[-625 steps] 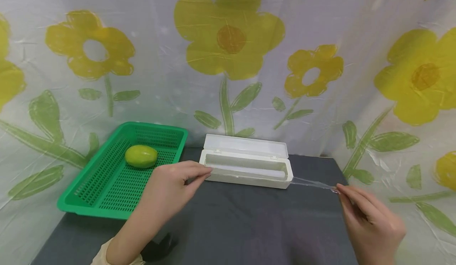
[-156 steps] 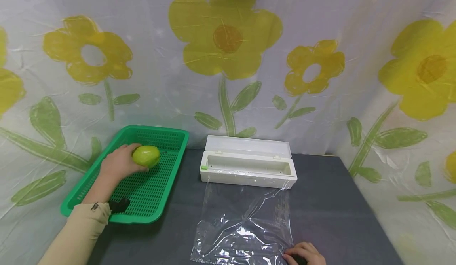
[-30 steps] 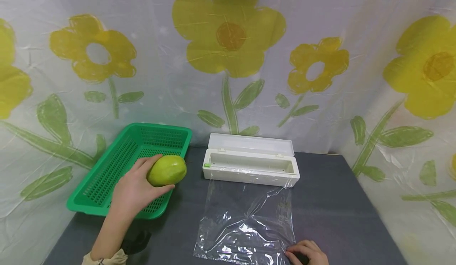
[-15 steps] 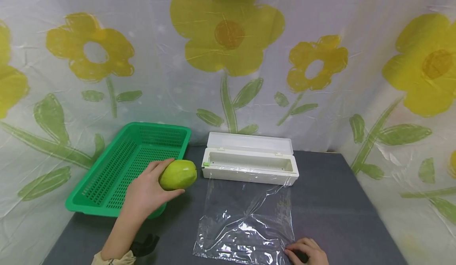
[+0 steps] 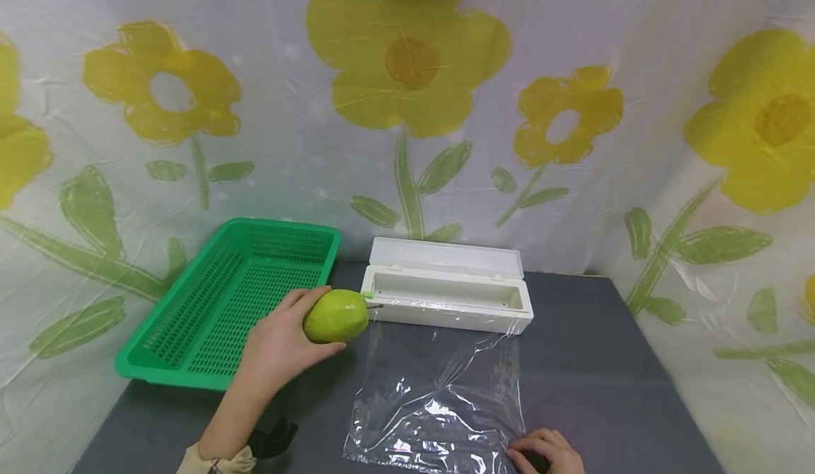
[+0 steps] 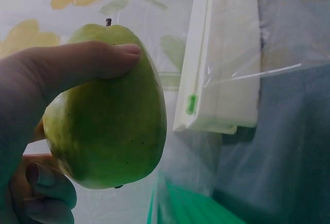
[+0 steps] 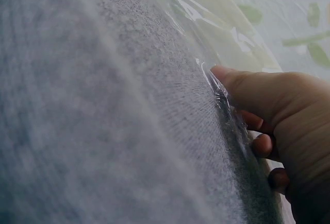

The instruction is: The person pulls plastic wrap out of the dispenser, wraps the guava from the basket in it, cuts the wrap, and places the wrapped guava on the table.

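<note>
My left hand (image 5: 280, 339) grips a yellow-green pear (image 5: 335, 316) with a thin dark stem, off the table between the basket and the box. In the left wrist view the thumb lies across the pear (image 6: 111, 126), and other fingers curl behind it. A clear sheet of plastic wrap (image 5: 439, 396) runs from the white wrap box (image 5: 446, 316) toward the front of the table, creased and shiny. My right hand (image 5: 550, 453) pinches its near right corner; the right wrist view shows the thumb on the film (image 7: 219, 87). The box lid (image 5: 446, 256) stands open.
A green perforated plastic basket (image 5: 229, 382) stands at the left, with no fruit in it. The dark grey table (image 5: 592, 361) extends right of the film. A flower-printed curtain (image 5: 280, 177) hangs behind and at both sides.
The pear was lifted out of the basket by my left hand and has moved right, toward the film. My right hand stays at the film's corner. Earlier, a white roll lay in the box.
</note>
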A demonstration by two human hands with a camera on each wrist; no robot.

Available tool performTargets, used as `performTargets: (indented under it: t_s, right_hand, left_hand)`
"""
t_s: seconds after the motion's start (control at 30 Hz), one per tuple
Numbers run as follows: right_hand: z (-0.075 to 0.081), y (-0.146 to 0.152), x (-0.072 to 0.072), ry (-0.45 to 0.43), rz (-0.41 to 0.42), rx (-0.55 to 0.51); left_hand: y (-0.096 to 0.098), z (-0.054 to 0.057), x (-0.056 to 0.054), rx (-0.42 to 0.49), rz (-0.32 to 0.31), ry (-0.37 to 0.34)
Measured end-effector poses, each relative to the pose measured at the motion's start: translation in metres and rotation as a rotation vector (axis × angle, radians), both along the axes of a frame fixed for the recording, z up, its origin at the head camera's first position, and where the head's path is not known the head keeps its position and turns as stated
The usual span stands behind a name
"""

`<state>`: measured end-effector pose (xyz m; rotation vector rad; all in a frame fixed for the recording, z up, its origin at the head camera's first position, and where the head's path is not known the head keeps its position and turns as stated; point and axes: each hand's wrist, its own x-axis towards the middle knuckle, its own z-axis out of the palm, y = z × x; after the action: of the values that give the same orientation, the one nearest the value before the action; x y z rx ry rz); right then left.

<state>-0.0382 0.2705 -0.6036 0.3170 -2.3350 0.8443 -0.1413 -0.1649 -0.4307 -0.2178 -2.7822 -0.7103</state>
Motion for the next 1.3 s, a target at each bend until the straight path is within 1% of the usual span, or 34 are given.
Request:
performTargets:
  t_s: [0.3,0.57,0.8,1.0,1.17,1.3]
  right_hand:
    - [0.004,-0.003,0.002,-0.028,-0.015,-0.013]
    - [0.004,-0.004,0.001,-0.029,-0.024,-0.013]
    - [0.004,-0.003,0.001,-0.036,-0.033,-0.008]
    - [0.003,-0.004,0.001,-0.043,-0.034,-0.012]
    - [0.003,-0.003,0.001,-0.026,-0.028,-0.012]
    - [0.003,-0.003,0.001,-0.031,-0.033,-0.014]
  left_hand:
    - [0.011,-0.005,0.001,0.004,-0.007,-0.007]
    - [0.017,-0.005,0.002,0.008,-0.005,-0.006]
    - [0.025,-0.007,0.004,0.019,-0.014,-0.026]
    - [0.032,-0.011,0.007,0.030,-0.019,-0.027]
    - [0.036,-0.015,0.009,0.036,-0.016,-0.023]
    - [0.041,-0.020,0.009,0.040,-0.019,-0.030]
